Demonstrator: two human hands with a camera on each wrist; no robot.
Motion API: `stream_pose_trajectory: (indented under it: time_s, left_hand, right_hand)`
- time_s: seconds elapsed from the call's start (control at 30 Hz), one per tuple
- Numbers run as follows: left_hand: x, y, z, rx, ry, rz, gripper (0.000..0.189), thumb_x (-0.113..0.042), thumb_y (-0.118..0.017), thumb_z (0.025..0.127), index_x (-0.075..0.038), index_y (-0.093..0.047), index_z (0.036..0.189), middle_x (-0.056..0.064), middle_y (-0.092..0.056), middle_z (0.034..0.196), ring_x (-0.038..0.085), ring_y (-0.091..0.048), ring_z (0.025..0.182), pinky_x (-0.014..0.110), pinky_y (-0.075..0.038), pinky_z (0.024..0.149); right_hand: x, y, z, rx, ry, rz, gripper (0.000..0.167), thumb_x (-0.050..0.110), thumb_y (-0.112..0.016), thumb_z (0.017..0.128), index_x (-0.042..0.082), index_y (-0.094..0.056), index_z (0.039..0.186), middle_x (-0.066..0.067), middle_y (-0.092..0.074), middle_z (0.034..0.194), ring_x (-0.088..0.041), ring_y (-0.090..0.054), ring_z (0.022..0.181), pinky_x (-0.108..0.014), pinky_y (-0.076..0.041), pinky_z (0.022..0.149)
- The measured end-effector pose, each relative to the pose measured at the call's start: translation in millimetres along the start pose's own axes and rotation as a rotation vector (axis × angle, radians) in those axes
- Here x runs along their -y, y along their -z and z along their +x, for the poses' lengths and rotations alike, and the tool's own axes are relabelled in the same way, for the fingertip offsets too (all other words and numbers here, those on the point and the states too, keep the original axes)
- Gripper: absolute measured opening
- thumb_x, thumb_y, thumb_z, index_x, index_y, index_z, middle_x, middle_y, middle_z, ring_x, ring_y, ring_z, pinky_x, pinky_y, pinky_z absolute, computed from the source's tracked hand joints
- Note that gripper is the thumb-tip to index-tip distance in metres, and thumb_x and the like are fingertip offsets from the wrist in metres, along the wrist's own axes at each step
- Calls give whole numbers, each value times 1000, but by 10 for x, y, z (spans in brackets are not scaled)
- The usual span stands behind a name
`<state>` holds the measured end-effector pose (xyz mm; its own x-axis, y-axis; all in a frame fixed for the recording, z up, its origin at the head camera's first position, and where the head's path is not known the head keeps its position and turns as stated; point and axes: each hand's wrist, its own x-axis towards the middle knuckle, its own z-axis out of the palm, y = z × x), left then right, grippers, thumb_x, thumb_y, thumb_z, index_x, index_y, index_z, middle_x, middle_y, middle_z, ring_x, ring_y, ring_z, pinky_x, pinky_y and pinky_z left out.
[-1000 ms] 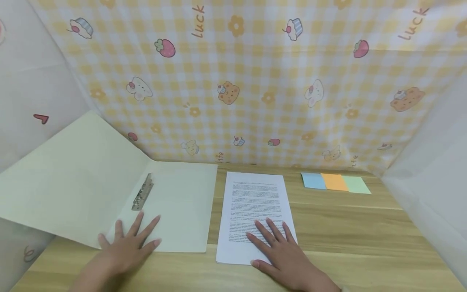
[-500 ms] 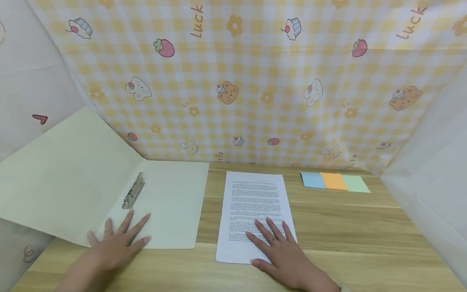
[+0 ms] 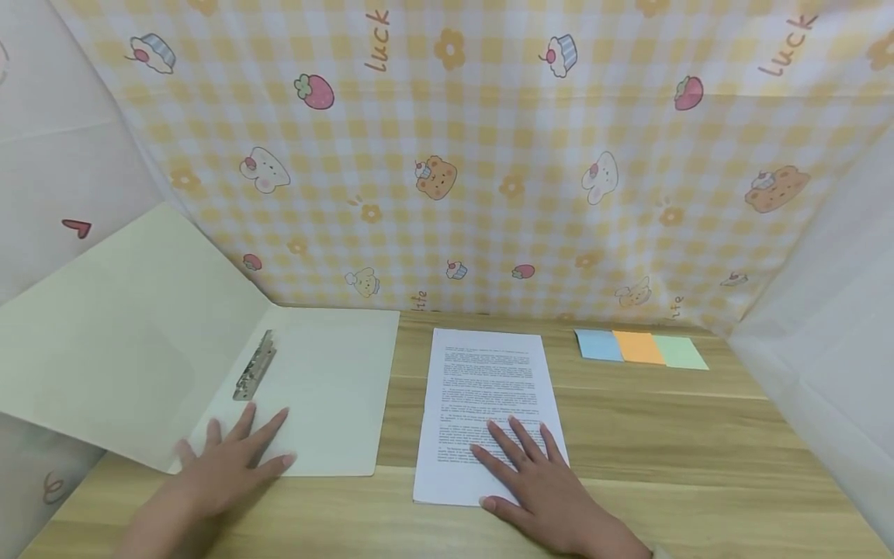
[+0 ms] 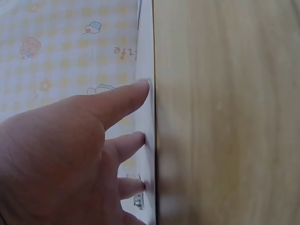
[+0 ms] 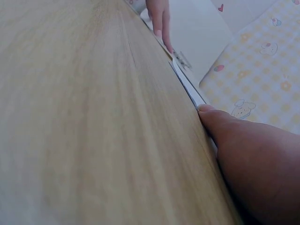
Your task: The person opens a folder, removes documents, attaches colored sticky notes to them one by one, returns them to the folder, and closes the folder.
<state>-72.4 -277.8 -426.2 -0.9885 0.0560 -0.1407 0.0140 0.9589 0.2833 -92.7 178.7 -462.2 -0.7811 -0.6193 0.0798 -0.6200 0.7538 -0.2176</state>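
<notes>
A cream file folder (image 3: 335, 388) lies spread on the table at the left, its cover (image 3: 133, 334) tilted up against the side wall. Near its fold sits a metal clip (image 3: 254, 366). My left hand (image 3: 226, 470) rests with spread fingers on the folder's lower part, just below the clip; in the left wrist view its fingertips (image 4: 142, 89) touch the folder's surface. A stack of printed paper (image 3: 489, 388) lies to the right of the folder. On the stack's lower right part my right hand (image 3: 541, 493) rests flat, fingers spread, thumb near the bottom edge.
Blue (image 3: 598, 345), orange (image 3: 639, 347) and green sticky notes (image 3: 680, 352) lie in a row at the back right of the wooden table (image 3: 670, 442). A yellow checked cloth (image 3: 482, 225) hangs behind the table, with pale cloth walls on both sides.
The folder and my left hand on it have slid a little to the left, widening the gap to the paper stack. My right hand and the paper have stayed in place.
</notes>
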Motion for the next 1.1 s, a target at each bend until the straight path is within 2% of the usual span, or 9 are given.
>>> stream_pose_trajectory:
  time_s: [0.17, 0.3, 0.4, 0.53, 0.67, 0.8, 0.97, 1.1]
  left_hand:
    - [-44, 0, 34, -55, -17, 6, 76, -62, -52, 97, -12, -42, 153, 42, -22, 156, 81, -12, 131, 96, -3, 88]
    - [-147, 3, 32, -116, -69, -15, 71, -54, -59, 97, -7, -49, 149, 41, -27, 155, 75, -17, 136, 93, -9, 94]
    - [-310, -8, 50, -161, -134, -9, 66, -49, -64, 95, -7, -53, 145, 36, -35, 155, 68, -26, 139, 88, -16, 100]
    - [-647, -17, 89, -200, -246, 4, 58, -43, -67, 94, -11, -58, 142, 27, -44, 154, 56, -41, 139, 80, -29, 106]
    - [-1016, -53, 181, -164, -342, -34, 54, -42, -66, 95, -12, -59, 141, 21, -48, 154, 48, -47, 140, 72, -37, 109]
    - [-1326, -152, 364, -90, -371, -105, 54, -42, -65, 97, -11, -59, 141, 19, -49, 154, 43, -45, 143, 64, -37, 114]
    - [-1627, -271, 590, -60, -394, -108, 47, -33, -65, 99, -11, -60, 140, 13, -53, 152, 36, -49, 143, 54, -42, 114]
    - [-1799, -307, 728, -25, -426, -121, 47, -33, -64, 99, -11, -60, 140, 12, -52, 154, 33, -47, 145, 53, -43, 114]
  right_hand:
    - [2, -4, -13, -3, -6, 0, 61, 66, -39, 101, 44, -29, 157, 3, -23, 170, -34, -19, 158, -71, -11, 118]
    - [5, 5, -23, 8, -23, 30, 61, 68, -39, 100, 46, -31, 156, 4, -25, 169, -34, -20, 158, -71, -11, 118]
    - [4, 19, -19, 1, -21, 43, 61, 68, -40, 99, 45, -33, 156, 3, -27, 169, -35, -22, 157, -70, -13, 118]
    - [9, 60, -7, -16, -8, 54, 62, 68, -42, 99, 43, -36, 155, 1, -31, 167, -37, -25, 156, -70, -16, 118]
    - [15, 108, 19, -28, 13, 49, 64, 67, -44, 98, 39, -38, 155, -2, -36, 165, -39, -30, 153, -72, -22, 117]
    - [21, 146, 76, -15, 19, 49, 64, 68, -44, 98, 38, -40, 155, -2, -37, 165, -39, -31, 153, -73, -24, 116]
    - [52, 167, 155, 15, 25, 52, 66, 71, -43, 96, 37, -44, 153, 0, -36, 165, -39, -32, 153, -73, -25, 115]
    - [81, 166, 185, 12, 33, 32, 67, 72, -44, 96, 34, -46, 152, -1, -40, 163, -39, -34, 151, -73, -28, 114]
